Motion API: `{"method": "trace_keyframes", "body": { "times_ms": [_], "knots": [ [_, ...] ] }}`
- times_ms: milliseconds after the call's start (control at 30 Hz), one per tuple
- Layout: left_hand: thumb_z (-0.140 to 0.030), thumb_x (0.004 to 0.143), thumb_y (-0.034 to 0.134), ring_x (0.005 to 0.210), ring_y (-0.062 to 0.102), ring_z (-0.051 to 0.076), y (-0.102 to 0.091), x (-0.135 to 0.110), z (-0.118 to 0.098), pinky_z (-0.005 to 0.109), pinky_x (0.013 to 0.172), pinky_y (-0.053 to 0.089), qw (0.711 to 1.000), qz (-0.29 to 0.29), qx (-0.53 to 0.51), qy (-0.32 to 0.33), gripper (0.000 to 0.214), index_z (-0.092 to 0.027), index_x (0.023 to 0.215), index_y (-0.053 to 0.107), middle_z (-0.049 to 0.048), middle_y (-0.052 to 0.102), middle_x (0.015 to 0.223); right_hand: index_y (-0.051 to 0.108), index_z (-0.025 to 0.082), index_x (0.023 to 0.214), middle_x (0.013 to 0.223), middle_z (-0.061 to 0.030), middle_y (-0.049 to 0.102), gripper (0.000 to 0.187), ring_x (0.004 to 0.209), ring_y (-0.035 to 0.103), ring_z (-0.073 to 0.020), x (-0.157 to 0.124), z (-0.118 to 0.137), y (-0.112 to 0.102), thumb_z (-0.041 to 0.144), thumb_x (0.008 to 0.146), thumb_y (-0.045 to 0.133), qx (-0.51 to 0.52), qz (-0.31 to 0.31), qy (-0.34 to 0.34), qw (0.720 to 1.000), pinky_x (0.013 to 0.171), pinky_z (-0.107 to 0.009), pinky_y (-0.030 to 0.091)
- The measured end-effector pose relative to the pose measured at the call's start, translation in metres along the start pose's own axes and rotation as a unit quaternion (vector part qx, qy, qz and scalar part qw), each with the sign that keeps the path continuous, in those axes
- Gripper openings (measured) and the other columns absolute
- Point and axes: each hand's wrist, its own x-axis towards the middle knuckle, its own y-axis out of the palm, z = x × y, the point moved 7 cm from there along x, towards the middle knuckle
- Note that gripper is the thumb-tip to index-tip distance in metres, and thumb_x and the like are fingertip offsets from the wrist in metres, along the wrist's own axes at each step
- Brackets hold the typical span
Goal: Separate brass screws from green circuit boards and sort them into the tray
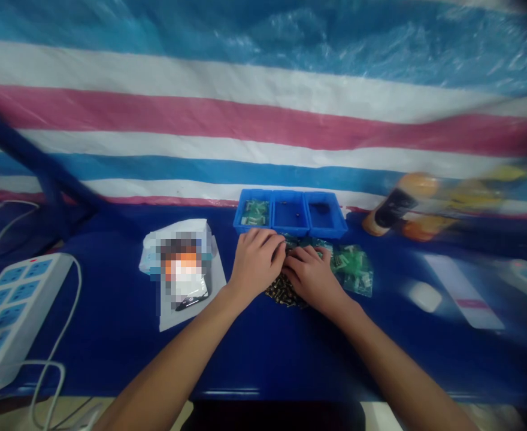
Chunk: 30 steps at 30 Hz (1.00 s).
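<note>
My left hand [259,257] and my right hand [311,272] meet over a pile of small brass-coloured and dark metal parts [285,294] on the blue table. The fingers of both are bent and drawn together, with fingertips almost touching. Anything pinched between them is hidden. Right of my right hand lie clear bags [356,272] with green and pale contents. Just behind the hands stand three joined blue bins: the left bin [253,227] holds small bags, the middle bin [290,224] a few tiny parts, and the right bin [330,227] something dark.
To the left, a white package and a dark device [191,300] lie on white paper [218,272]. Farther left is a white power strip [43,287] with cables. On the right are blurred bottles [393,206], a white case [425,297] and a pale flat box [463,290]. Striped sheeting [263,120] hangs behind.
</note>
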Motion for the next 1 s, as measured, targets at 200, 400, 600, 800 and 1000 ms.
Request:
{"method": "trace_keyframes", "body": {
  "times_ms": [200, 400, 600, 800, 1000],
  "knots": [
    [-0.025, 0.096, 0.050, 0.100, 0.058, 0.024, 0.001, -0.001, 0.003, 0.040, 0.086, 0.040, 1.000, -0.007, -0.001, -0.002, 0.020, -0.020, 0.098, 0.069, 0.0067, 0.068, 0.101, 0.068, 0.023, 0.095, 0.098, -0.0064, 0.067, 0.016, 0.098, 0.056, -0.0239, 0.001, 0.002, 0.002, 0.025, 0.097, 0.052, -0.005, 0.000, 0.000, 1.000, 0.100, -0.050, 0.027],
    [-0.024, 0.095, 0.051, 0.100, 0.060, 0.023, 0.001, -0.001, 0.006, 0.040, 0.086, 0.041, 1.000, -0.015, -0.002, -0.002, 0.018, -0.021, 0.097, 0.068, 0.0053, 0.068, 0.100, 0.069, 0.025, 0.093, 0.098, -0.0051, 0.067, 0.016, 0.100, 0.054, -0.0245, 0.000, 0.002, 0.002, 0.026, 0.097, 0.053, -0.019, -0.004, -0.008, 1.000, 0.101, -0.050, 0.025],
    [-0.023, 0.095, 0.051, 0.099, 0.060, 0.023, 0.001, -0.001, 0.006, 0.040, 0.087, 0.041, 1.000, -0.019, -0.009, -0.002, 0.017, -0.020, 0.096, 0.068, 0.0054, 0.068, 0.100, 0.065, 0.020, 0.092, 0.097, -0.0072, 0.066, 0.018, 0.097, 0.054, -0.0238, 0.000, 0.003, 0.005, 0.020, 0.097, 0.048, -0.040, -0.009, -0.016, 0.999, 0.100, -0.048, 0.024],
    [-0.024, 0.096, 0.051, 0.099, 0.060, 0.022, 0.002, 0.000, 0.007, 0.039, 0.088, 0.040, 1.000, -0.014, -0.019, -0.007, 0.018, -0.020, 0.097, 0.069, 0.0049, 0.068, 0.100, 0.063, 0.020, 0.093, 0.092, -0.0060, 0.068, 0.016, 0.096, 0.056, -0.0235, 0.001, 0.001, 0.002, 0.016, 0.096, 0.048, -0.018, -0.028, -0.001, 0.999, 0.101, -0.048, 0.022],
    [-0.029, 0.101, 0.043, 0.099, 0.058, 0.023, -0.003, 0.002, 0.001, 0.040, 0.085, 0.038, 0.999, 0.029, -0.029, 0.013, 0.028, -0.019, 0.096, 0.069, 0.0047, 0.070, 0.102, 0.067, 0.025, 0.094, 0.096, -0.0012, 0.072, 0.013, 0.096, 0.061, -0.0207, 0.004, -0.011, -0.020, 0.019, 0.094, 0.055, 0.121, -0.089, 0.051, 0.987, 0.101, -0.046, 0.025]
  ]
}}
